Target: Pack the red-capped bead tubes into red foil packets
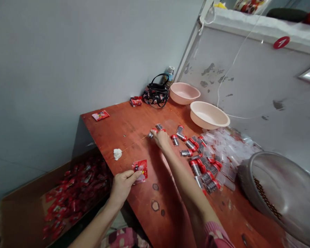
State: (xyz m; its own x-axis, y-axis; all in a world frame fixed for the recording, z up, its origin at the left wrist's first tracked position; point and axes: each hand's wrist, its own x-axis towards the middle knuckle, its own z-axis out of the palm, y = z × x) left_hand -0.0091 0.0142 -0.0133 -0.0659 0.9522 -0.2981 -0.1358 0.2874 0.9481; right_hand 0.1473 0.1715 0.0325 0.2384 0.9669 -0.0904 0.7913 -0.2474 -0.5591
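At the lower centre of the frame, our left hand pinches a flat, glossy red packet by its near side, over the edge of the worn reddish table. Around the middle, our right hand reaches down with bent fingers at a small capped tube; the knuckles cover the contact, so we cannot tell whether it is grasped.

Right of centre lie more filled tubes, clear cylinders with red caps and dark round pellets inside. They run into a heap of uncapped, translucent plastic tubes. At the lower right, we see a large, smooth grey basin holding shiny brown beads along its near side. At the lower left, a cardboard box contains a loose pile of shiny red packs. Toward the upper centre, a round pink basin stands beside a cream basin, both smooth-walled.
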